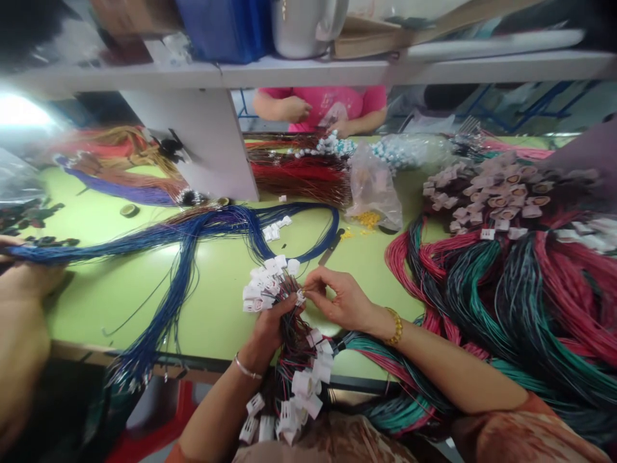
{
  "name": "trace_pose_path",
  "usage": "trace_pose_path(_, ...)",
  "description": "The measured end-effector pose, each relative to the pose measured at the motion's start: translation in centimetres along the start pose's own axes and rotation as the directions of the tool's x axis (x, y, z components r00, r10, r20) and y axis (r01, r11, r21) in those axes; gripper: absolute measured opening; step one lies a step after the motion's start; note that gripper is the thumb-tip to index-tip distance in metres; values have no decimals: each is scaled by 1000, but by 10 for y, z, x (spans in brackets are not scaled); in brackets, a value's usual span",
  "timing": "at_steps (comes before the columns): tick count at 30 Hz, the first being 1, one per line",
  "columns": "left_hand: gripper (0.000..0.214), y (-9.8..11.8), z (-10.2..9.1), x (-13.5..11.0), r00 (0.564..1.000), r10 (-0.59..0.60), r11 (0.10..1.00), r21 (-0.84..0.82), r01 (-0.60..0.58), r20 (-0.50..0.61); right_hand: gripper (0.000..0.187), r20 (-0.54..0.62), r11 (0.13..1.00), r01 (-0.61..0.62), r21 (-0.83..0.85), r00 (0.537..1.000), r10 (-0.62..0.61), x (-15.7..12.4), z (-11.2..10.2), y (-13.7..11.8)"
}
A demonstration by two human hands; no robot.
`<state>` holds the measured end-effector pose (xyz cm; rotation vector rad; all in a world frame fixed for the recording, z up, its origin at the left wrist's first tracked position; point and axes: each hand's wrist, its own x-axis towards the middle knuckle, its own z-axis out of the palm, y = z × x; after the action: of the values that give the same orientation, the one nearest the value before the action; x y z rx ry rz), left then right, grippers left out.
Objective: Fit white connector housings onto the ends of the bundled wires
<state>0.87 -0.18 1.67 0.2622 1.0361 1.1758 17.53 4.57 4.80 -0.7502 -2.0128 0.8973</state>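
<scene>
My left hand (270,325) is closed around a bundle of dark wires (290,321) in front of me, below a cluster of white plastic connectors (265,283). Its thumb presses near one small white connector (300,297). My right hand (341,300) meets it there, thumb and forefinger pinched together at that connector; what is between these fingertips is too small to make out. More white connectors (304,389) hang from wires below my left hand, over the table's front edge.
Blue wires (193,235) lie across the green table (222,302); a co-worker's hand (29,270) touches their left end. Red, black and green wire bundles (482,289) fill the right. Yellow pieces (367,220) and a knife (331,247) lie ahead. Another person (328,106) sits opposite, beneath a shelf (308,72).
</scene>
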Motion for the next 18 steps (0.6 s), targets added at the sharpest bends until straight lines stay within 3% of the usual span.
trace_pose_path(4,41,-1,1,-1,1000,-6,1000,-1,6,-19,9,17,999,0,-36,1000,1,0,0,-1)
trace_pose_path(10,41,-6,1,1,993,114,993,48,-112,-32,11,61,976,86,-202,995,-75,-1,0,-4)
trace_pose_path(18,42,-9,5,-3,975,204,979,44,-201,-84,26,87,960,33,-279,996,-9,-11,14,-4)
